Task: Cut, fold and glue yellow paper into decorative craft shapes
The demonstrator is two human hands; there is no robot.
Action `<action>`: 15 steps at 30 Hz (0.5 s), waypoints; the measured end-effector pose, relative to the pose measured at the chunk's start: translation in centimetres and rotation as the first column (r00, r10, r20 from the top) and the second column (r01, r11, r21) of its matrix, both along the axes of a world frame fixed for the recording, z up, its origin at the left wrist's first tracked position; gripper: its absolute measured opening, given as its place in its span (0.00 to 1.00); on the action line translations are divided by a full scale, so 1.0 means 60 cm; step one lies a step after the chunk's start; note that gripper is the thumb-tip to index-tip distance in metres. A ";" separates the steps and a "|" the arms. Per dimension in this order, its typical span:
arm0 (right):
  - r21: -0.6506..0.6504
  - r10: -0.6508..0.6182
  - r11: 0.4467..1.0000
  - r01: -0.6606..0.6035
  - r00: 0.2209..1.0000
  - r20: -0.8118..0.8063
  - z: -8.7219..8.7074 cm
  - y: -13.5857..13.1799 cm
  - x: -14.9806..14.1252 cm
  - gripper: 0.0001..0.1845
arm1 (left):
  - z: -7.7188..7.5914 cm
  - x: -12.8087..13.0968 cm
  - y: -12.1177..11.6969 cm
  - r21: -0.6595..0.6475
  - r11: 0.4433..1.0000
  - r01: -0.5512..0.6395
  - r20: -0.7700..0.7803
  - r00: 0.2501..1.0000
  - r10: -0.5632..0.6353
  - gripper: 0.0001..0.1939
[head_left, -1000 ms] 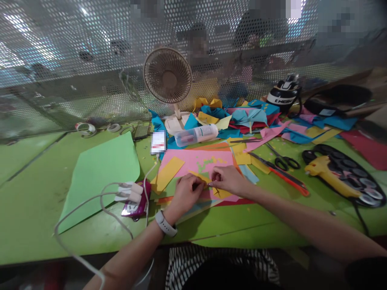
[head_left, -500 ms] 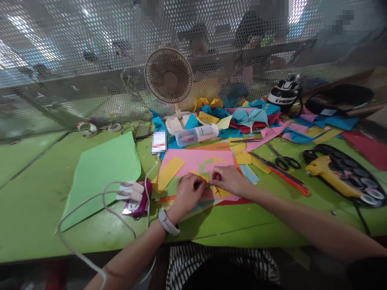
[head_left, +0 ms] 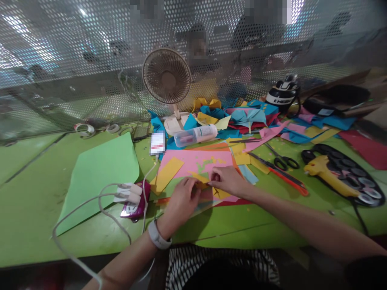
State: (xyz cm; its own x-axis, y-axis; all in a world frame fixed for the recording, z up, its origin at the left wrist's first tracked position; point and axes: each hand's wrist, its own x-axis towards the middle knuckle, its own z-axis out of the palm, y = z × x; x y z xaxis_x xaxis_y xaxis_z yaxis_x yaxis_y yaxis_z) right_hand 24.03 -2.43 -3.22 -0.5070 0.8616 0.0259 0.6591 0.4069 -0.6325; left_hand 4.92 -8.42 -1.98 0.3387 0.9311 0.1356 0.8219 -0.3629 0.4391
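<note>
My right hand [head_left: 228,180] is closed in a pinch over the paper stack, fingertips on a small piece of yellow paper [head_left: 203,185]. Close by on the left, my left hand [head_left: 185,199] has its fingers curled together at the same piece's left side; its fingertips are partly hidden, and what they hold cannot be made out. Under both hands lies a stack of coloured sheets topped by a pink sheet [head_left: 178,156], with green and yellow scraps on it. A yellow strip [head_left: 167,175] lies left of my hands.
Right of the stack lie an orange cutter knife [head_left: 290,181], black scissors [head_left: 286,162] and a yellow glue gun [head_left: 332,177] on a black palette. Behind are a bottle [head_left: 196,135], a fan [head_left: 167,76] and coloured paper. A power adapter [head_left: 136,205] with cables and a green sheet [head_left: 102,173] are left.
My left hand has drawn slightly left and toward me, away from my right fingertips. My right hand stays nearly in place. The whole view has shifted a little.
</note>
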 end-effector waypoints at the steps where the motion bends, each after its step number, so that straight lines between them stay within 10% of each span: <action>1: -0.003 0.000 1.000 0.000 1.000 -0.001 0.000 0.000 0.000 0.11 | -0.001 0.000 -0.010 0.032 0.999 0.027 -0.046 0.999 -0.026 0.14; 5: -0.016 0.002 1.000 -0.002 1.000 -0.004 0.000 0.001 0.000 0.14 | -0.010 0.005 -0.039 0.097 0.993 0.071 -0.183 0.982 -0.052 0.20; 15: -0.041 0.023 0.999 -0.024 0.999 -0.023 0.007 -0.002 0.002 0.16 | 0.000 0.006 0.012 -0.172 0.983 -0.071 0.179 0.978 0.102 0.08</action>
State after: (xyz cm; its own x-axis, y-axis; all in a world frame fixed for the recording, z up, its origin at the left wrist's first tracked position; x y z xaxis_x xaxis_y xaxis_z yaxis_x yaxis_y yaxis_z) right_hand 24.14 -2.54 -2.79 -0.5268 0.8500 0.0017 0.6352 0.3950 -0.6637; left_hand 5.27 -7.71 -1.97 0.2389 0.9705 0.0321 0.7449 -0.2044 0.6351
